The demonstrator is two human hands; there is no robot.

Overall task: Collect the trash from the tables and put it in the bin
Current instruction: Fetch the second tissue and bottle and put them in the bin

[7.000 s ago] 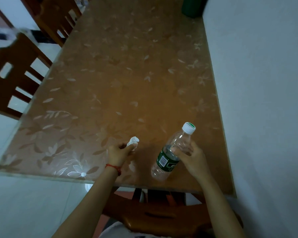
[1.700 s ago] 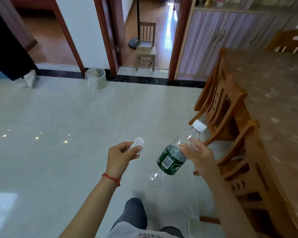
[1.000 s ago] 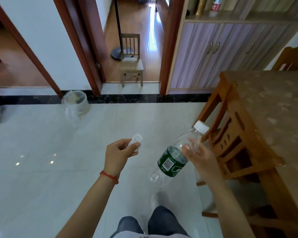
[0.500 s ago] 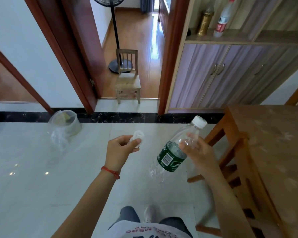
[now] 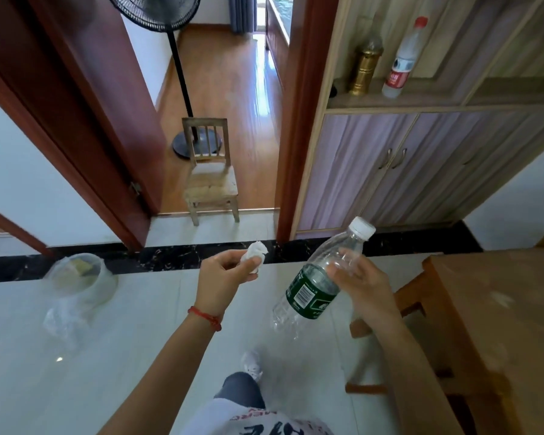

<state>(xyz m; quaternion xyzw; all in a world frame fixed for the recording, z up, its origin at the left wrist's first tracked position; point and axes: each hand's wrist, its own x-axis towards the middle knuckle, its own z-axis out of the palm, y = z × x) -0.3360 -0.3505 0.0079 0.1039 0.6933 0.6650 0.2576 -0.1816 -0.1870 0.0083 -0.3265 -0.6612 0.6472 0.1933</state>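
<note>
Head view: both hands carry trash.
Left hand [image 5: 223,277] pinches a tissue [image 5: 255,254] mid-frame; right hand [image 5: 363,282] grips a bottle [image 5: 319,282]. Bin [image 5: 79,279] sits at left.

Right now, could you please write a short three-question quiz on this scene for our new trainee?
1. True or false: the left hand pinches a crumpled white paper wad.
2. Which does the right hand hold? A) a clear plastic bottle with a green label B) a glass cup C) a metal can
3. Fill in: the lined bin stands on the floor near the ____ skirting strip.

Key:
1. True.
2. A, the bottle, capped in white.
3. Black; the strip runs just behind the bin.
</note>
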